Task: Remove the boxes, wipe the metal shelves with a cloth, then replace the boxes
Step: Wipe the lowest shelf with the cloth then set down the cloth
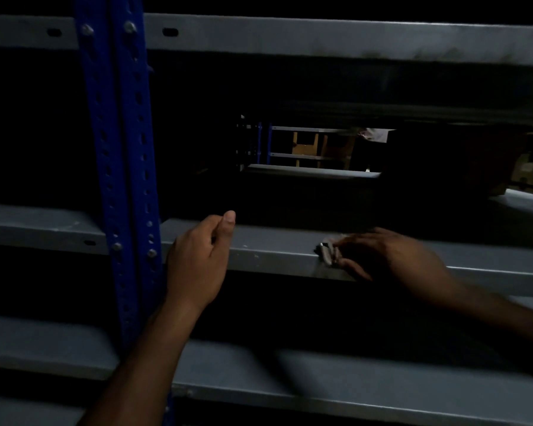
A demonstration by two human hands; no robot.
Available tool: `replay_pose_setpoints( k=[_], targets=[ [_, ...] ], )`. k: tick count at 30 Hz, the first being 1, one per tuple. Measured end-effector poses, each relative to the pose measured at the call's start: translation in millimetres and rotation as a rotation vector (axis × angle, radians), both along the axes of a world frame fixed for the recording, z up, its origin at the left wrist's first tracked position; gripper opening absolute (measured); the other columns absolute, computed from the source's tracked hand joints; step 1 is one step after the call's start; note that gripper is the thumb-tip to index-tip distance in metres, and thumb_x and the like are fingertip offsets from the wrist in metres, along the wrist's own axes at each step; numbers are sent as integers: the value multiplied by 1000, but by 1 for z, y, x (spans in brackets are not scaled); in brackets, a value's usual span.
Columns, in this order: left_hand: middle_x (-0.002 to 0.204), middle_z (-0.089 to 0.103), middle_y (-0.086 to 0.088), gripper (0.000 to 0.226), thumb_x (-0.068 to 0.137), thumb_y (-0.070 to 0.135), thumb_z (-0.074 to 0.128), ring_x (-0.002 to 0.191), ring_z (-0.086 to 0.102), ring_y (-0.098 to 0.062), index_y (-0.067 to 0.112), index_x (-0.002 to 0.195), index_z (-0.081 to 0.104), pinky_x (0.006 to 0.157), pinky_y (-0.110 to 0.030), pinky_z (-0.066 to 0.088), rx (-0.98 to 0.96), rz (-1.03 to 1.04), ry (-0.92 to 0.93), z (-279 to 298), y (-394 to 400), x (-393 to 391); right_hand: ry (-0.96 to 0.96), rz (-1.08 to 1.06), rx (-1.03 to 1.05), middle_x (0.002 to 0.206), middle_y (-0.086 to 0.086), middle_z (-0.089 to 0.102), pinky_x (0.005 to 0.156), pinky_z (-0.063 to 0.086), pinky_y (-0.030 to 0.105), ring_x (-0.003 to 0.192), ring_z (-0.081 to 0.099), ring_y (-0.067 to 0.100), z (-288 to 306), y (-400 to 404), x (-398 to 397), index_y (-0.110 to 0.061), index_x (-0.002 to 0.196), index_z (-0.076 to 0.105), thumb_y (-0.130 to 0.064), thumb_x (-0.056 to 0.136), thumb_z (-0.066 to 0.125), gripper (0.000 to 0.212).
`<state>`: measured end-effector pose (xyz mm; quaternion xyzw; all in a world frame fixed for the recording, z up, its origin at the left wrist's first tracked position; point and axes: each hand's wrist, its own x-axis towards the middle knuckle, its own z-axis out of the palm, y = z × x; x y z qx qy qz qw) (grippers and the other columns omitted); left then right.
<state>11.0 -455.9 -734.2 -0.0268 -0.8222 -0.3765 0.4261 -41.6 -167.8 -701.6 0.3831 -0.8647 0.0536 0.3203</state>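
It is dark here, and a big metal rack fills the view. A blue post (117,167) with little holes stands tall on the left side. Grey shelves run across it, one above the other. The middle shelf (271,256) is the one the hands are at. The left hand (197,256) is at the front edge of this shelf, just beside the blue post. Its fingers are curled in and its thumb sticks up, but it holds nothing that can be seen. The right hand (388,256) lies flat on the same shelf, further to the right. Its fingers are spread and press down on a small cloth (328,252). The cloth is bunched up and pokes out from under the fingertips, right on the front edge of the shelf. The two hands are well apart. Behind the middle shelf there is a gap, and through it another rack (305,146) shows in brighter light, with brown boxes (305,147) on it. A top shelf (320,38) runs above, and a lower shelf (290,382) runs under the arms.
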Motion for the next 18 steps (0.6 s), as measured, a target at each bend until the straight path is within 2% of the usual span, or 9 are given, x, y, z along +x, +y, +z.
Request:
replay_pose_setpoints(
  k=[1,3,4,7,10,12,14,18],
  targets=[
    [86,69,-8,73,92,69,18,78,63,-19,12,92,64,72,-45,51,-16,7,-6,-1,-2,-2,-10,-27,46,108,3,73,83,48,21,98,69,19,2,7,0,-19,106,73,-46,87,54,38],
    [84,69,-8,72,93,68,19,77,63,-19,12,92,64,72,-46,52,-32,15,-7,-2,-6,-5,-79,-110,46,123,8,66,95,45,26,114,63,24,-2,6,-7,-14,117,68,-45,93,53,41],
    [84,69,-8,72,93,68,19,78,63,-19,11,92,64,72,-46,52,-28,15,-4,-2,-7,-7,-57,-137,22,125,9,66,96,46,27,116,63,25,-11,0,-12,-13,119,66,-45,98,46,44],
    [91,71,-3,75,91,71,18,83,64,-15,14,97,67,73,-38,52,30,-4,11,-1,-12,-13,130,-195,-67,103,8,74,85,49,27,96,71,25,-36,-32,-18,-11,104,72,-50,103,24,62],
    [104,70,11,71,93,71,19,93,61,-1,23,109,69,76,-16,43,59,-25,28,0,-19,-19,142,-279,-155,91,6,73,76,54,35,86,68,26,-41,-71,-16,-16,95,72,-51,104,22,62],
    [109,68,12,65,97,66,20,98,59,-1,24,113,67,77,-12,38,69,-25,17,0,-23,-22,96,-323,-195,84,5,70,74,50,38,82,64,26,-43,-107,-16,-20,86,69,-52,103,27,55],
    [113,67,10,65,97,65,18,102,59,-4,26,116,66,77,-12,37,92,-31,-7,1,-27,-23,91,-306,-249,76,7,67,72,47,40,76,62,28,-47,-150,-16,-19,78,66,-47,101,36,47],
    [110,67,10,83,84,83,9,100,60,-5,31,116,66,84,-25,42,143,-62,-18,8,-37,-18,89,-106,-310,68,14,66,68,49,41,64,61,32,-45,-229,-6,-10,70,65,-26,90,43,33]
  ],
)
